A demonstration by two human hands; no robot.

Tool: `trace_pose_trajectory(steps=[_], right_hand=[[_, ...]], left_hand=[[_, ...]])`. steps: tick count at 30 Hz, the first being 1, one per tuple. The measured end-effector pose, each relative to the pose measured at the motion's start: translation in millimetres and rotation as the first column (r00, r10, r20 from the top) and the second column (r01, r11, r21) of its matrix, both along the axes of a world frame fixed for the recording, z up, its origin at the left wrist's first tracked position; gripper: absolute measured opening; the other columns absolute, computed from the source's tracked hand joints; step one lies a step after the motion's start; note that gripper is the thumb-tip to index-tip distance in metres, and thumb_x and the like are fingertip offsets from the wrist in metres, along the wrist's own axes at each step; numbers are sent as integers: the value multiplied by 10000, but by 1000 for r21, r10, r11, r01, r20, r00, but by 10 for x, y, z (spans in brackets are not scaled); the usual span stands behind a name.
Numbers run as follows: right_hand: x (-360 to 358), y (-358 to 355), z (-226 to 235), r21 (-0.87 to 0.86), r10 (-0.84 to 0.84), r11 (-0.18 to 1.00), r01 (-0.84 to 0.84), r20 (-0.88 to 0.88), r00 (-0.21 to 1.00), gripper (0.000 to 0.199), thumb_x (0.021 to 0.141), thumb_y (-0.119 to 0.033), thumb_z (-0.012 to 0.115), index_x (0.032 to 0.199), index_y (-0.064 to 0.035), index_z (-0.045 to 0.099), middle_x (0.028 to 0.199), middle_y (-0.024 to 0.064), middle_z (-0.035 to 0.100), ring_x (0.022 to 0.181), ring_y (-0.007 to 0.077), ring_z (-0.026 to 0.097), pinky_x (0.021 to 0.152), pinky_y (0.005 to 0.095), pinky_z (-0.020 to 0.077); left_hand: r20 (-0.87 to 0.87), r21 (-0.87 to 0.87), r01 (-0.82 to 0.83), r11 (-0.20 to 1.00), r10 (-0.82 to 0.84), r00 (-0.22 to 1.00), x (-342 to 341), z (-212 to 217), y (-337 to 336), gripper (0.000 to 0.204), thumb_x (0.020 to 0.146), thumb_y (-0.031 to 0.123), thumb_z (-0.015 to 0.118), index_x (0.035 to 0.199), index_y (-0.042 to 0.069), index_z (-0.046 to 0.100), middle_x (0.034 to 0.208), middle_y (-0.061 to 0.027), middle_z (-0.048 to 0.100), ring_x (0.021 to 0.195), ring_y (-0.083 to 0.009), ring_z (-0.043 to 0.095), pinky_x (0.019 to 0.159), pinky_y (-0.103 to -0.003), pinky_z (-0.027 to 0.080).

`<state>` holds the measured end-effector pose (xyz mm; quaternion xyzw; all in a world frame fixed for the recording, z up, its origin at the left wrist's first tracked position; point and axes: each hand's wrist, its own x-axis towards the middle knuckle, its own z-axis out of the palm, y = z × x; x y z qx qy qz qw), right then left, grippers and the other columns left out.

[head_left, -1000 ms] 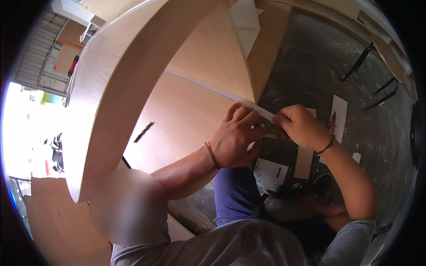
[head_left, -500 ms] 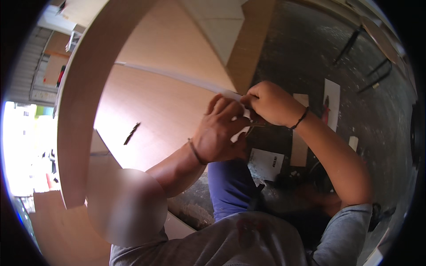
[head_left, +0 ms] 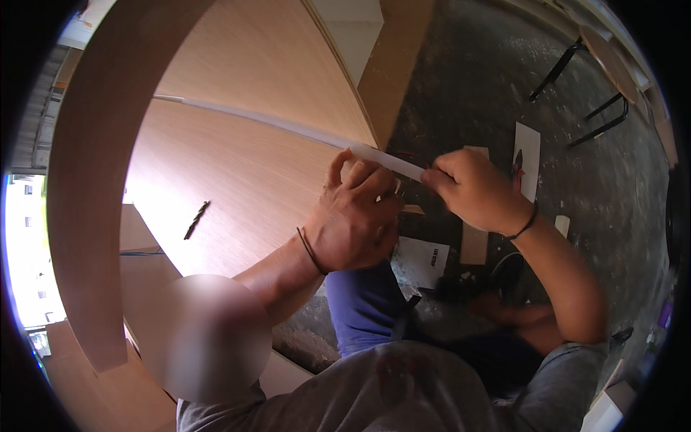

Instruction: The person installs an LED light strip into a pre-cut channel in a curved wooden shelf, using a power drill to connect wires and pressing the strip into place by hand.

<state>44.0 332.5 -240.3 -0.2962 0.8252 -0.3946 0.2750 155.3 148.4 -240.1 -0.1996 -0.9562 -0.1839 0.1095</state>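
A thin white strip point(head_left: 396, 163) runs along the seam of the pale wooden panel point(head_left: 237, 158) and out past its right edge. My right hand point(head_left: 479, 193) pinches the free end between thumb and fingers, beyond the panel. My left hand point(head_left: 356, 210) lies at the panel's edge, its raised finger close to the strip. The other fingers are curled, and what they hold, if anything, is hidden. A small tan sliver point(head_left: 412, 209) shows just right of them. On the panel to the left lies a dark twist drill bit point(head_left: 196, 220).
A tall wooden board point(head_left: 90, 187) stands at the left. On the dark floor lie a white packet point(head_left: 423, 263), a wooden strip point(head_left: 474, 241) and red-handled pliers point(head_left: 518, 173) on a white piece point(head_left: 530, 140). A stool point(head_left: 608, 65) stands at far right.
My right hand has moved right, away from my left hand, drawing the white strip's end out straight between them. My left hand stays near the panel's edge. The whole view has shifted slightly.
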Motion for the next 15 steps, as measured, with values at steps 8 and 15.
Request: trace_pose_trajectory(steps=[8, 15], right_hand=[[-61, -126, -45, -7, 61, 998, -62, -107, 992, 319, 889, -218, 556, 739, 55, 621, 690, 256, 588, 690, 417, 612, 633, 459, 462], [-76, -291, -90, -37, 49, 998, -54, -140, 989, 310, 884, -229, 557, 774, 48, 644, 721, 254, 612, 727, 418, 626, 664, 464, 486]], left_hand=[[1, -33, 6, 999, -6, 1000, -20, 15, -16, 192, 625, 175, 650, 804, 111, 623, 939, -67, 523, 1064, -261, 492, 1013, -540, 266], [-24, -50, 7, 999, -8, 1000, -13, 9, -18, 196, 631, 181, 647, 813, 113, 621, 964, -65, 519, 1062, -267, 497, 1009, -549, 265]])
